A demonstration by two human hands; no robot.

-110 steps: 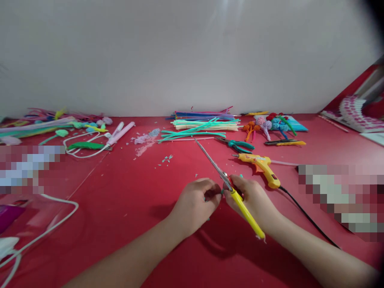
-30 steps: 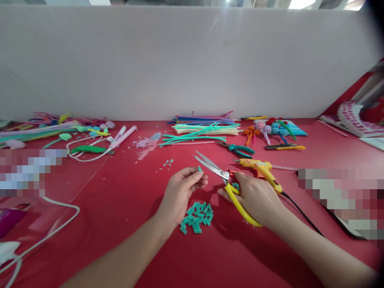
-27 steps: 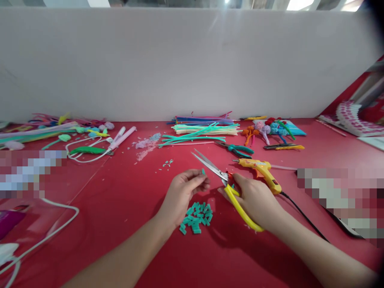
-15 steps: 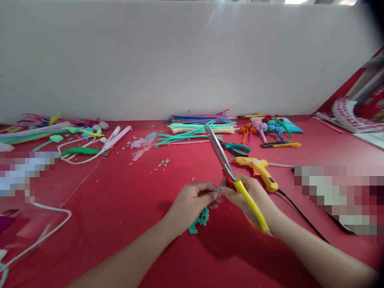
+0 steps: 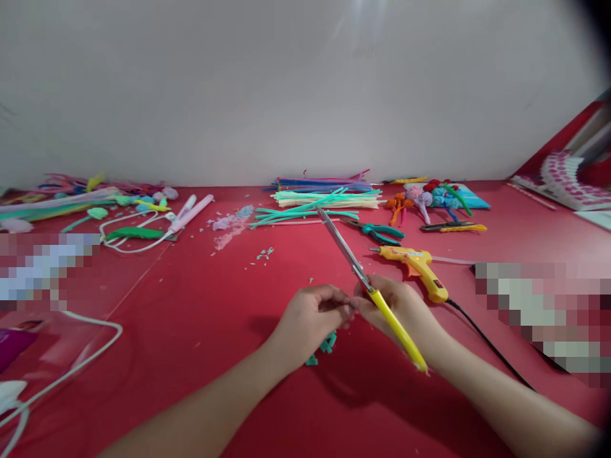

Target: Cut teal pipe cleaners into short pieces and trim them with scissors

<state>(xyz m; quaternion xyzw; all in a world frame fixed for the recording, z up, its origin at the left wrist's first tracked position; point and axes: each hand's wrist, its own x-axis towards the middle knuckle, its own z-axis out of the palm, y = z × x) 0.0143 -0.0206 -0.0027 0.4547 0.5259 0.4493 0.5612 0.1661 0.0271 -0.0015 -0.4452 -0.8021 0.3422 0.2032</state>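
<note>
My right hand (image 5: 403, 308) is wrapped round a pair of scissors (image 5: 398, 331) with a yellow handle. Their metal blades point up and away, toward the back of the table. My left hand (image 5: 315, 324) is closed in a pinch, its fingertips meeting those of my right hand. Whatever is between the fingertips is hidden now. Below and partly behind my left hand lies a small heap of short teal pipe-cleaner pieces (image 5: 328, 343) on the red table (image 5: 200, 369).
Long pipe cleaners (image 5: 324, 200) lie in bundles at the back. Teal-handled pliers (image 5: 382, 232) and a yellow glue gun (image 5: 415, 264) with a black cord sit to the right. Fuzzy coloured figures (image 5: 424, 197) stand behind them. A pink corded tool (image 5: 191, 213) lies left.
The view has shifted slightly. The teal piece seen at my fingertips earlier is now hidden. The scissors are still in my right hand, their blades leaning a little further left.
</note>
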